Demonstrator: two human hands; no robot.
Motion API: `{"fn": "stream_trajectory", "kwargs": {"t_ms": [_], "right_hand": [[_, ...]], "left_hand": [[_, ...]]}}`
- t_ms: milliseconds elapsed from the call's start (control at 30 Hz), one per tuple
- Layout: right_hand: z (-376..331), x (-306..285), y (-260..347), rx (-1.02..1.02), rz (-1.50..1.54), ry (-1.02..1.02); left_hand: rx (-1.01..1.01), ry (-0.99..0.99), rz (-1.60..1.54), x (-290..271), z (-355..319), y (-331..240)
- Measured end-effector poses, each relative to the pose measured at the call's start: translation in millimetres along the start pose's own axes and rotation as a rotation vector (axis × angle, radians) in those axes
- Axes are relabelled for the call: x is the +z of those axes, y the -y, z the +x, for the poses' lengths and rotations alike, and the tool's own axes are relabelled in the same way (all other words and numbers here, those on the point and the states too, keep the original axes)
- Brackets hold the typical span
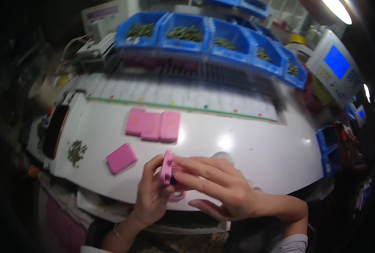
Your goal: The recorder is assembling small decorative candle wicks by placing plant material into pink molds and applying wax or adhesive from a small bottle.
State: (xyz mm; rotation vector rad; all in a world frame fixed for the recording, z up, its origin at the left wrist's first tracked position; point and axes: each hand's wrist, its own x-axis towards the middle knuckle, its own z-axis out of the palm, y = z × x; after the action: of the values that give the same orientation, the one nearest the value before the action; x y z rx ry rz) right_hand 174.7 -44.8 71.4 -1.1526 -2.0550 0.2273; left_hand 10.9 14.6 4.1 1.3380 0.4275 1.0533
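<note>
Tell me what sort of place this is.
Probably a factory assembly bench. A row of blue bins holds small dark parts, pink blocks lie on the white worktable, and both hands, left hand and right hand, hold a pink piece.

Both forearms are bare, with a thin bracelet (119, 233) just below the left hand (150, 197) and a pale grey sleeve edge (292, 243) well below the right hand (221, 187).
</note>
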Motion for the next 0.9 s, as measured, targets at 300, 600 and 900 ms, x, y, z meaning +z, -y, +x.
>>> {"fn": "stream_trajectory", "kwargs": {"t_ms": [300,600,900], "right_hand": [[-39.7,54.5,22.3,-0.042,-0.019,0.078],[-89.4,13.6,-1.3,0.704,-0.577,0.338],[-48.7,33.8,23.3,0.371,-0.142,-0.099]], "left_hand": [[-0.467,-0.116,-0.726,-7.0,5.1,10.3],[-0.414,-0.020,-0.137,-8.0,9.3,8.5],[-0.136,-0.101,-0.025,-4.8,7.4,22.4]]}}
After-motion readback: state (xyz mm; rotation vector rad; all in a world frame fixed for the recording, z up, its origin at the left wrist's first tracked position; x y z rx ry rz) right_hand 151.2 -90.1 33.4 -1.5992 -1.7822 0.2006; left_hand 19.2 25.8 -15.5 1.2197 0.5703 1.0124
